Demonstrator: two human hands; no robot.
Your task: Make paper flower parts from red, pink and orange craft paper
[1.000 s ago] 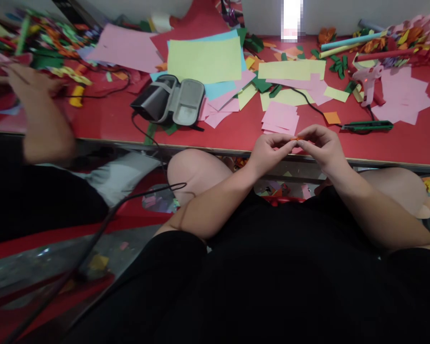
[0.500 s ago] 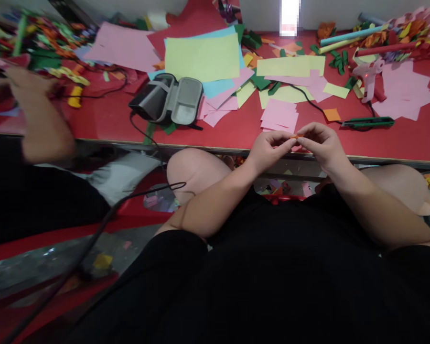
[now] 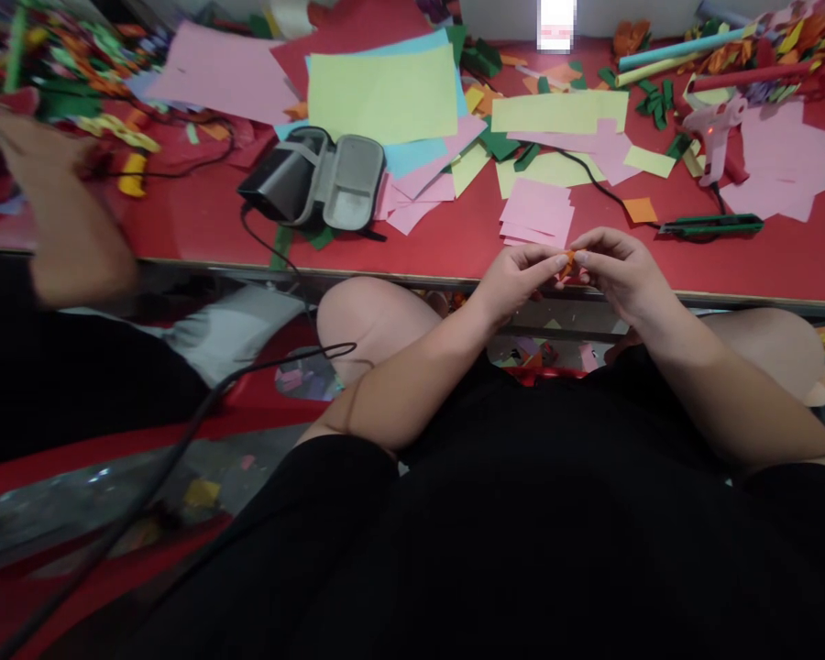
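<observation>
Between the fingertips of both hands, at the red table's front edge, is a small folded piece of orange paper (image 3: 570,263). My left hand (image 3: 519,280) pinches it from one side, and my right hand (image 3: 619,270) pinches it from the other. Fingers partly hide the paper. Just beyond my left hand lies a stack of pink paper squares (image 3: 536,211). A flat orange paper square (image 3: 640,210) and a green utility knife (image 3: 711,225) rest beyond my right hand. Farther back stands a pink glue gun (image 3: 717,137) with a small red light lit.
An open grey case (image 3: 354,183) holding a dark device sits left of centre, its cable (image 3: 268,243) running down past my left arm. Yellow sheets (image 3: 381,96) lie behind it. At far left another person's arm (image 3: 75,206) rests at the table. Paper flowers (image 3: 808,41) fill the back right.
The orange paper has turned between my fingertips and shows more of its surface. My right fingers have shifted slightly. The whole view has tilted a little, so the table sits slightly higher.
</observation>
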